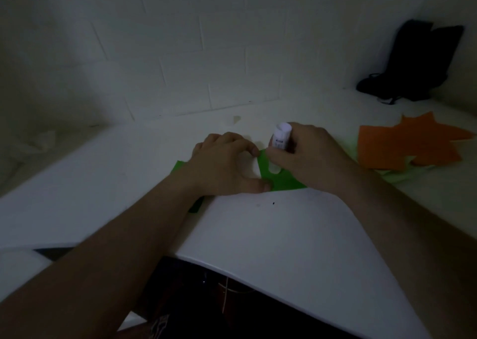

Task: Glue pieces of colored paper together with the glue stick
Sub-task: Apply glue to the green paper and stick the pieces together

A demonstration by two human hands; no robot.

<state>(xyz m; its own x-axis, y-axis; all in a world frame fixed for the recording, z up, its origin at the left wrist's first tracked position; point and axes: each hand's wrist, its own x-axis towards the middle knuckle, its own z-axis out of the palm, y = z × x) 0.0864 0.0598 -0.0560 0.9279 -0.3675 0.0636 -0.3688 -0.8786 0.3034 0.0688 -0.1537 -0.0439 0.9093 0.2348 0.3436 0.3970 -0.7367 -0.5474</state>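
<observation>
Table: We see a white table (271, 235) with a curved near edge, in dim light.
Wall: Behind the table stands a white wall (180, 54) made of big blocks.
Corner: Far back on the right, a black bag (413, 62) leans in the corner of the room.
Left side: Some crumpled white stuff (41, 139) lies at the far left; we cannot tell what it is.
Small scrap: A tiny pale scrap (236, 119) lies near the wall, well apart from the hands.
Orange paper: An orange paper (405, 145) with pointy edges lies on the right side of the table, on top of a light green sheet (397, 176).
Green paper: A green paper (281, 178) lies flat on the table, in the middle, under both hands.
Left hand: Our left hand (224, 163) rests on the green paper. Its fingers (254, 149) are bent, and the pointer tip and the thumb tip press down on the paper. It does not wrap around anything.
Right hand: Our right hand (307, 155) grips the glue stick (280, 138). Its fingers are curled tight around the tube.
Glue stick: The tube is white and stands nearly straight up. Its bottom end touches the green paper, just beside the left pointer finger. The top end sticks out above the right hand.
Below the table: Something dark shows under the near edge; we cannot tell what it is.
</observation>
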